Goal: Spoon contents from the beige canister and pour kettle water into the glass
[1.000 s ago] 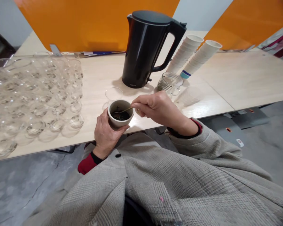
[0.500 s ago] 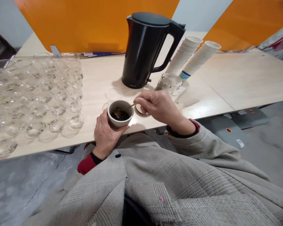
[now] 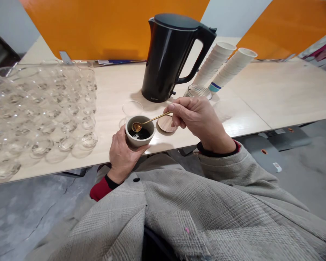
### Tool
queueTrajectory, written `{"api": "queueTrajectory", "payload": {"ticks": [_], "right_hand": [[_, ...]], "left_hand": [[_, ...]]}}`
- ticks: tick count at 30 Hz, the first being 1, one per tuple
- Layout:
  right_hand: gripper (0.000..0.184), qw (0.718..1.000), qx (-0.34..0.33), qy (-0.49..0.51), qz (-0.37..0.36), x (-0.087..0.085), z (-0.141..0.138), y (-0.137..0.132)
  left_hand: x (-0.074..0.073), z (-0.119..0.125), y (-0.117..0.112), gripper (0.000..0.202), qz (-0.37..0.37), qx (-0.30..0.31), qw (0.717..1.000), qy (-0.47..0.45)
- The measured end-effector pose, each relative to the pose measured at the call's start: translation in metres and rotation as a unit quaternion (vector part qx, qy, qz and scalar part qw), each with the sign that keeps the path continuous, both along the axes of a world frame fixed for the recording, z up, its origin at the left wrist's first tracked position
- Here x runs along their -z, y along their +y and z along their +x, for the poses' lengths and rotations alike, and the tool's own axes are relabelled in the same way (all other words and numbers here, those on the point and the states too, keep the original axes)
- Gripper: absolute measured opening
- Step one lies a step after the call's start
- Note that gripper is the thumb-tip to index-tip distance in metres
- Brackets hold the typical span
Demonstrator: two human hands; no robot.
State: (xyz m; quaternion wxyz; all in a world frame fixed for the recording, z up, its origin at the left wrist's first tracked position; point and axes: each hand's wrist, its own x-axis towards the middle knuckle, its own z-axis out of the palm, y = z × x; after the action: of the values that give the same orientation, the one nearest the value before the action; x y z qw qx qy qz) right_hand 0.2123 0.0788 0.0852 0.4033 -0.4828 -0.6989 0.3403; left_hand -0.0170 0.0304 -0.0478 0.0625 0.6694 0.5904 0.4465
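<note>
My left hand [image 3: 125,154] is wrapped round a light grey cup [image 3: 139,142] at the table's front edge, with dark liquid [image 3: 140,134] inside. Between the thumb and fingers of my right hand [image 3: 197,117] is the handle of a small gold spoon [image 3: 154,119]. Its bowl hangs above the liquid, within the cup's rim, and looks brownish inside. A round wooden coaster or lid [image 3: 167,123] lies on the table just right of the cup, partly under my right fingers. Behind the cup stands a clear glass [image 3: 132,107].
A black electric kettle [image 3: 167,59] stands behind the cup. Right of it are a ribbed glass cup [image 3: 198,92] and two leaning stacks of paper cups [image 3: 216,61] [image 3: 233,69]. Many clear glasses [image 3: 43,116] fill the table's left side. Orange panels [image 3: 97,29] rise along the back.
My right hand has drawn back to the right and raised the spoon, so its bowl has come up out of the dark liquid. The left hand and cup stay nearly in place.
</note>
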Motion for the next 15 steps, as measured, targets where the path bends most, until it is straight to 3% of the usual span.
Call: {"api": "queueTrajectory", "payload": {"ticks": [9,15], "right_hand": [[0.043,0.996,0.023,0.080,0.013,0.0061,0.0015,0.0046],[0.035,0.979,0.090,0.123,0.133,0.0022,-0.0024,-0.0016]], "left_hand": [[0.0001,-0.0012,0.0002,0.104,0.007,0.005,1.000,0.005],[0.0027,-0.0021,-0.0001,0.102,0.005,-0.001,1.000,0.009]]}}
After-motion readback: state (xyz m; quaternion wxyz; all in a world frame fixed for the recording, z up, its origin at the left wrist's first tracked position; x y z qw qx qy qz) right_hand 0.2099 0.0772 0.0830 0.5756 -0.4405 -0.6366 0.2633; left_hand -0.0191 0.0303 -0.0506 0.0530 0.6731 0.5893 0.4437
